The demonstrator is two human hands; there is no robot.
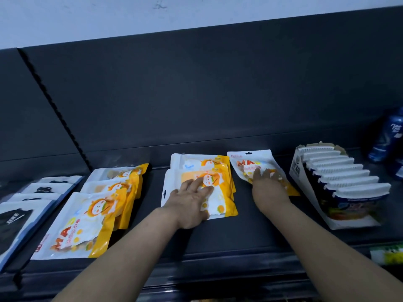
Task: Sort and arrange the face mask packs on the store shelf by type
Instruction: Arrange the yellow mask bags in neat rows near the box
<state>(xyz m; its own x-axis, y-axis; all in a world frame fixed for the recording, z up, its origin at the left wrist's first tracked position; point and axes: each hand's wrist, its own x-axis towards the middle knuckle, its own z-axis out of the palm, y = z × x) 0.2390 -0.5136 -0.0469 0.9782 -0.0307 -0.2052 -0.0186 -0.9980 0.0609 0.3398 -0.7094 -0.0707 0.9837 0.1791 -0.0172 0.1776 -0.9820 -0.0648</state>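
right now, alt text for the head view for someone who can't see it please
A person's left hand presses flat on a stack of yellow mask packs on a dark shelf, while the right hand rests on a single skewed yellow pack. To the left lie matching packs and black mask packs; a display box stands right.

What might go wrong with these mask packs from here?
1. The middle stack lies staggered, and its glossy packs may slide apart under the left hand.
2. The loose pack under the right hand lies skewed near the carton; a careless push might bump the carton.
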